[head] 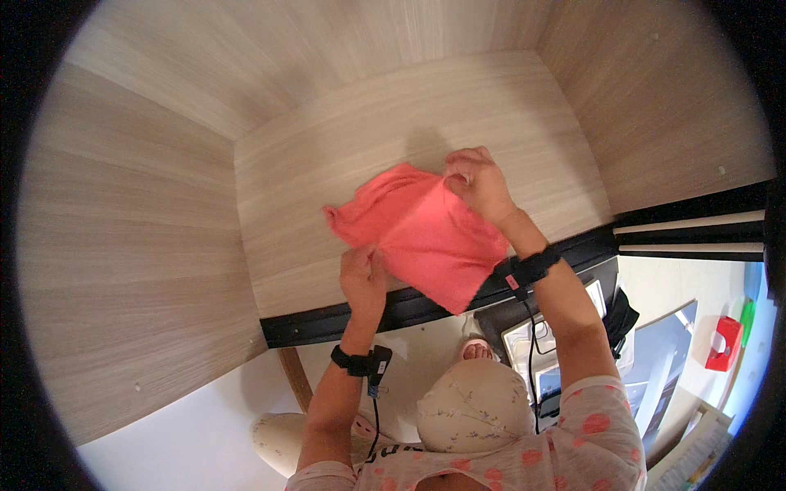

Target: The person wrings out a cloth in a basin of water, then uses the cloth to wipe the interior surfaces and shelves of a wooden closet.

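A coral-pink cloth (424, 227) is stretched between my two hands over the front part of a wood-grain cabinet shelf (295, 178). With thumb and fingers my left hand (363, 279) pinches the cloth's near left side. My right hand (482, 184) grips its upper right edge. A straight crease runs across the fabric from one hand to the other. One corner of the cloth hangs down past the shelf's black front edge (405, 310). Whether it is a garment or a plain cloth, I cannot tell.
Wood-grain panels (135, 245) wall the shelf on the left, right and back. Black wrist straps (353, 362) with cables sit on both my forearms. Below right are a dark seat-like surface (491, 322) bearing white items, and a red object (724, 344) farther off.
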### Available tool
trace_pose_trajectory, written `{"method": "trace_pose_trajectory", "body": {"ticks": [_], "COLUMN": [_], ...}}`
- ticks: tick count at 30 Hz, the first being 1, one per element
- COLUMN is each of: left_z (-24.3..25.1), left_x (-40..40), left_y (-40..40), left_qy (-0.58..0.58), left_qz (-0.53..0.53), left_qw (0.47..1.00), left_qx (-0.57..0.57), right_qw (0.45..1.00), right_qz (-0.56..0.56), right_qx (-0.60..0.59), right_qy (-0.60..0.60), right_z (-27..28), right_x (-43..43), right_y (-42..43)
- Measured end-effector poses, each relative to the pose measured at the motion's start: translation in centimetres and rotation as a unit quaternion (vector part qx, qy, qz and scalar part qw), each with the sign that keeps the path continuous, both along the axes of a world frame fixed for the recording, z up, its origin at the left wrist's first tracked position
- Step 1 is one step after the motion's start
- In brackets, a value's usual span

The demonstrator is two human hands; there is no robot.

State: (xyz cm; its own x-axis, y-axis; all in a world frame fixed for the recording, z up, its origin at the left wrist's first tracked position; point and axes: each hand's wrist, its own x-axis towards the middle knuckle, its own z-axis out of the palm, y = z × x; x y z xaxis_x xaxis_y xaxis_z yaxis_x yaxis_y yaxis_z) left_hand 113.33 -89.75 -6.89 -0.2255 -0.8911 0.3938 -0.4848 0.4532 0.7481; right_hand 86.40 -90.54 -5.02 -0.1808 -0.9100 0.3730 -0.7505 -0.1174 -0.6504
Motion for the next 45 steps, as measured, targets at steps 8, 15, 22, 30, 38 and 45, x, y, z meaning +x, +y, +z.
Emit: {"method": "trace_pose_trajectory", "body": {"ticks": [8, 15, 22, 30, 38, 45], "left_z": [8.4, 11.0, 3.3, 1.6, -2.1, -4.9], "left_x": [0.6, 1.3, 3.7, 3.6, 3.2, 3.0], "left_y": [-4.3, -4.3, -0.4, -3.2, -6.7, -3.3], "left_qy": [0.057, 0.033, -0.113, -0.138, -0.057, -0.147], "left_qz": [0.014, -0.034, -0.204, -0.176, 0.036, 0.043], "left_qw": [0.998, 0.997, 0.972, 0.954, 0.99, 0.987], "left_qx": [0.013, -0.068, 0.039, 0.2, 0.123, 0.055], "right_qw": [0.976, 0.972, 0.969, 0.963, 0.993, 0.939], "right_qz": [0.066, 0.107, 0.17, 0.109, -0.103, -0.23], "right_qx": [0.026, -0.056, 0.123, 0.191, 0.057, 0.249], "right_qy": [-0.207, -0.201, -0.132, -0.153, 0.023, -0.051], "right_z": [8.6, 11.8, 3.0, 1.6, -2.4, -4.7], "right_x": [-0.2, -1.1, -1.5, -1.2, -1.3, 0.3], "right_y": [-2.5, 1.0, 8.5, 5.9, 1.9, 2.2]}}
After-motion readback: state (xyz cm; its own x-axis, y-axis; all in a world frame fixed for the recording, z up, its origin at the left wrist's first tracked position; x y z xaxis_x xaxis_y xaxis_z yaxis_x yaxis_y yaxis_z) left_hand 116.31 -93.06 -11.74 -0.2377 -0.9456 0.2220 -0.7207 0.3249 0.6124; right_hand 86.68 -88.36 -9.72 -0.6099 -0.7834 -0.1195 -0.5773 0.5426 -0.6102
